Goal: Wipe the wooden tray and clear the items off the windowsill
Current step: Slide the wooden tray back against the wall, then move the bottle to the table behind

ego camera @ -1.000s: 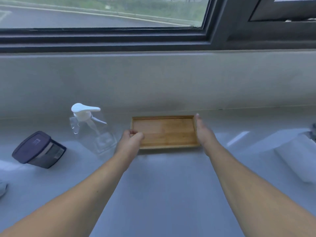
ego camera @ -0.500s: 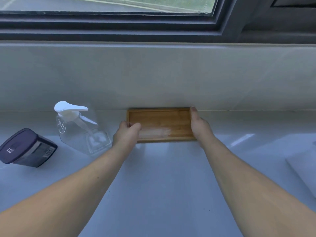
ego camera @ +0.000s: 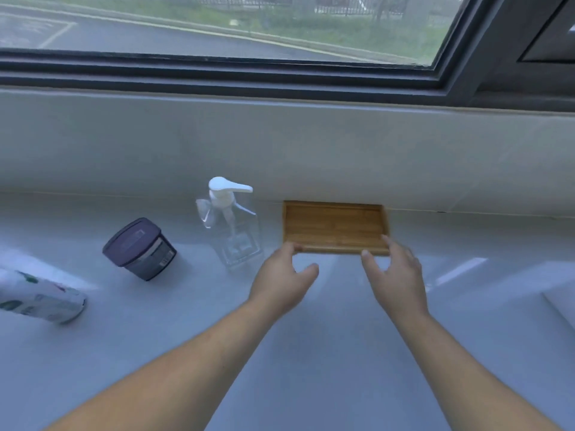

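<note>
Head view. The wooden tray (ego camera: 335, 227) lies flat against the far wall of the white windowsill (ego camera: 311, 353), empty, its far edge touching the upstand. Both hands rest at its near rim: the left hand (ego camera: 284, 283) spread and loose, fingertips touching the near-left corner; the right hand (ego camera: 395, 276) likewise spread, fingers on the near-right corner. Neither hand grips anything, and no cloth is visible.

The step in hand is judged to be seating the tray and letting it go. Done well, the fingers leave the rim level and together, so the light tray does not skew off the wall. A wipe, if still owed, needs a cloth first.

Left of the tray, just beside it, stands a clear pump bottle (ego camera: 230, 222) with a white head. Further left sits a dark-lidded container (ego camera: 140, 248), and at the left edge a patterned roll (ego camera: 40, 297) lies on its side. All three remain to be cleared. The sill is smooth and glossy. Above, a dark window frame (ego camera: 217, 73) overlooks a road and grass.
</note>
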